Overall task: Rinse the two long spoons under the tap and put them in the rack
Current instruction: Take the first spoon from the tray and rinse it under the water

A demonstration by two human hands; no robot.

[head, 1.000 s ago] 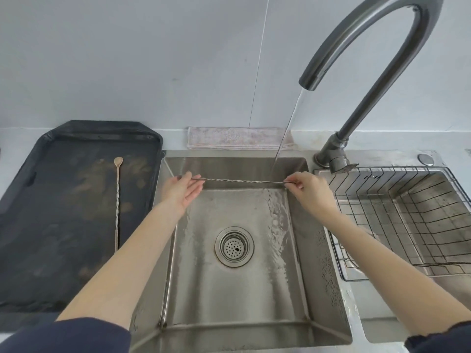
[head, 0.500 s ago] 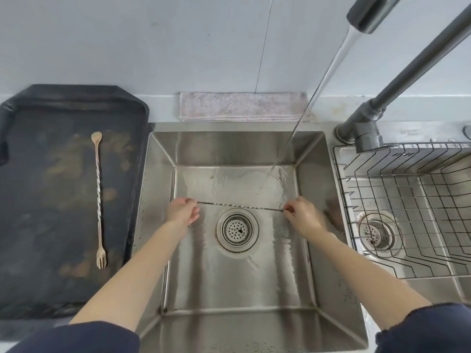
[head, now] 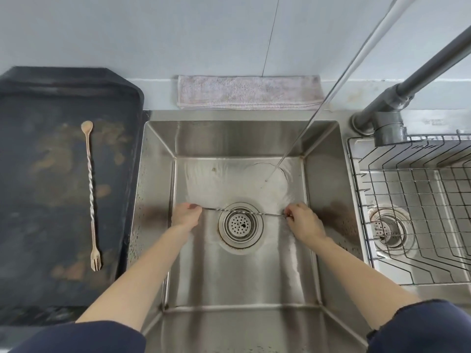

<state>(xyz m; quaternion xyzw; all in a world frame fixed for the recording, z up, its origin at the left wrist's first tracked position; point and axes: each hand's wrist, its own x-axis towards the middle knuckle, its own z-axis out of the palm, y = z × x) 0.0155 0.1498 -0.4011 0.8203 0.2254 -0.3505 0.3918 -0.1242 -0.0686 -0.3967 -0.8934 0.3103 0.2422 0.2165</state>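
Observation:
A thin twisted metal long spoon (head: 242,211) is held level above the drain, one end pinched in my left hand (head: 185,214), the other in my right hand (head: 303,221). Both of its ends are hidden in my fingers. The water stream (head: 328,98) from the tap (head: 387,123) lands on the sink floor behind the spoon, not on it. A second long spoon (head: 91,197), beige with a twisted shaft and a fork end, lies on the dark tray (head: 38,225) at the left. The wire rack (head: 418,212) sits in the right basin, nothing in it.
The steel sink (head: 158,174) has a round drain strainer (head: 240,225) at its middle. A folded pink cloth (head: 247,91) lies on the ledge behind the sink. A second drain (head: 390,229) shows under the rack.
Both hands have lowered the metal spoon down and toward me, out of the stream, to just over the drain. The view has tilted downward.

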